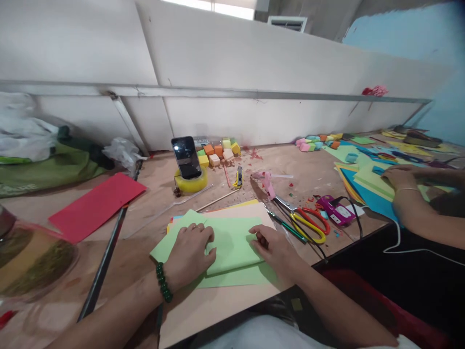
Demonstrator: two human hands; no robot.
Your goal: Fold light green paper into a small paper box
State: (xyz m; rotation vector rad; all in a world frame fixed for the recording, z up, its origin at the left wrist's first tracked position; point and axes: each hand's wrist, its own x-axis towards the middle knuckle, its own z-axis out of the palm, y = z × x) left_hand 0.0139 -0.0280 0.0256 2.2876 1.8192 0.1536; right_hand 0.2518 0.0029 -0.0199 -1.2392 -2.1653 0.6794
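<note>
The left hand (191, 254), with a green bead bracelet (163, 282) at the wrist, lay palm down with fingers loosely spread on a folded light green paper (228, 245). The right hand (274, 247) pressed its curled fingertips on the paper's right edge, gripping nothing. The paper lay on a beige sheet (203, 310) at the tabletop's (152, 186) near edge. Scissors (308, 225) lay just right of it.

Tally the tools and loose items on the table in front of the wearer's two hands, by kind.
Scissors: 2 pairs (red, yellow handles)
Phone: 1
Tape roll: 1
Box cutter: 1
Red sheet: 1
Green folded paper, under left hand and right hand: 1
Total: 7
</note>
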